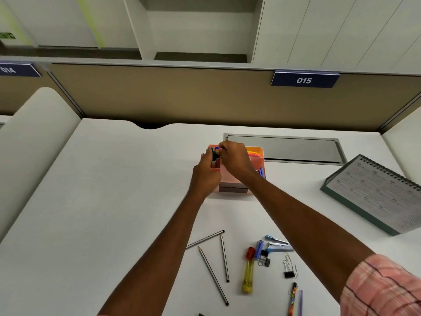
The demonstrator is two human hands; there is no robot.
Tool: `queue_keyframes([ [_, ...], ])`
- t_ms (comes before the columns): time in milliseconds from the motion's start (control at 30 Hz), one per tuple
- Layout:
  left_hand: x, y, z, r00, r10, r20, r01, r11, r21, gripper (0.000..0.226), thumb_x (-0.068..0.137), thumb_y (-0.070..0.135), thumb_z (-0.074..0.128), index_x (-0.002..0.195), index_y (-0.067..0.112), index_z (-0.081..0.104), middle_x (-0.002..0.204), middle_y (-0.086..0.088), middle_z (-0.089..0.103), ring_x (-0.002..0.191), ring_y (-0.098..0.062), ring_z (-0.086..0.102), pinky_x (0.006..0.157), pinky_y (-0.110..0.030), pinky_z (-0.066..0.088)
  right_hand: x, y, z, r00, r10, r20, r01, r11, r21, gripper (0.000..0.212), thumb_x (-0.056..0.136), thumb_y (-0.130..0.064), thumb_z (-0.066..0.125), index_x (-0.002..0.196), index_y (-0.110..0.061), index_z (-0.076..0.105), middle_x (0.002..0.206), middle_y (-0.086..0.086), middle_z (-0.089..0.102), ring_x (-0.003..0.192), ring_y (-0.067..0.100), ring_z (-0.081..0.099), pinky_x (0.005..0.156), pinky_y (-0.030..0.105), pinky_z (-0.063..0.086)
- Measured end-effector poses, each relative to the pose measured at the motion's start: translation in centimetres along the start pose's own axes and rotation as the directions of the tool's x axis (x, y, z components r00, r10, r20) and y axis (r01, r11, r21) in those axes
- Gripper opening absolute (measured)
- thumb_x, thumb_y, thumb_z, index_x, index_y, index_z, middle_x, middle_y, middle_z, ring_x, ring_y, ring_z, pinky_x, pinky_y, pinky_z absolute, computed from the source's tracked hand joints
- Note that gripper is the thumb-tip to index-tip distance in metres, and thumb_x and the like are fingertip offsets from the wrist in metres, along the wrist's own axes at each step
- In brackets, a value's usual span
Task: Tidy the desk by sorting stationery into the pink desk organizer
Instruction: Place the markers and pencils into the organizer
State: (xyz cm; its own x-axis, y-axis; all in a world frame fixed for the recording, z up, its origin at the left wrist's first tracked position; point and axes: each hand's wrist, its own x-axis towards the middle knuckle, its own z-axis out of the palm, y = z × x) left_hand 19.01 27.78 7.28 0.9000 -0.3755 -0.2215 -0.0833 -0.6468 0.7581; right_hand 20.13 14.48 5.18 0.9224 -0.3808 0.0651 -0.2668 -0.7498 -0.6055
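Note:
The pink desk organizer (257,156) stands mid-desk, with orange sheets in its back compartment and blue pens at its right side. My left hand (206,176) grips the organizer's left front corner. My right hand (234,159) is over the left compartment, its fingers curled round green and blue marker tops (214,152) that stick up from it. Loose on the near desk lie three pencils (224,258), a yellow glue bottle with a red cap (248,271), a blue stapler (276,244), binder clips (289,269) and a patterned pen (292,299).
A spiral desk calendar (373,192) leans at the right. A grey cable hatch (296,148) lies behind the organizer. A tan partition (182,94) with a "015" tag closes the desk's back.

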Motion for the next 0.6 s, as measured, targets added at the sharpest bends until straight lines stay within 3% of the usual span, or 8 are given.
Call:
queue_keyframes([
  [267, -0.3, 0.1, -0.3, 0.998, -0.054, -0.030, 0.051, 0.993, -0.102, 0.069, 0.102, 0.010, 0.056, 0.161, 0.023, 0.022, 0.150, -0.010, 0.050, 0.131, -0.033, 0.055, 0.102, -0.046, 0.054, -0.2, 0.3, -0.4, 0.999, 0.041, 0.016, -0.041, 0.999, 0.005, 0.025, 0.104, -0.024, 0.057, 0.114, -0.008, 0.073, 0.105, 0.010, 0.075, 0.085, 0.021, 0.069, 0.087, 0.038, 0.059],
  [467, -1.2, -0.4, -0.7, 0.995, -0.077, -0.066, 0.065, 0.983, -0.170, 0.065, 0.101, 0.006, 0.055, 0.159, 0.024, 0.029, 0.157, -0.006, 0.044, 0.136, -0.032, 0.052, 0.095, -0.041, 0.057, -1.9, 0.1, -1.1, 0.997, 0.066, -0.028, -0.065, 0.997, 0.031, 0.024, 0.102, -0.019, 0.059, 0.122, -0.009, 0.069, 0.116, 0.009, 0.072, 0.095, 0.021, 0.067, 0.083, 0.032, 0.055],
  [600, -2.6, -1.8, -0.6, 0.988, -0.090, -0.125, 0.055, 0.963, -0.263, 0.062, 0.098, -0.001, 0.054, 0.153, 0.025, 0.041, 0.155, -0.001, 0.047, 0.140, -0.025, 0.048, 0.096, -0.032, 0.053, -4.2, 0.1, -0.9, 0.990, 0.097, -0.106, -0.087, 0.991, 0.101, 0.029, 0.098, -0.021, 0.065, 0.126, -0.013, 0.067, 0.127, 0.006, 0.070, 0.107, 0.023, 0.067, 0.095, 0.041, 0.057],
])
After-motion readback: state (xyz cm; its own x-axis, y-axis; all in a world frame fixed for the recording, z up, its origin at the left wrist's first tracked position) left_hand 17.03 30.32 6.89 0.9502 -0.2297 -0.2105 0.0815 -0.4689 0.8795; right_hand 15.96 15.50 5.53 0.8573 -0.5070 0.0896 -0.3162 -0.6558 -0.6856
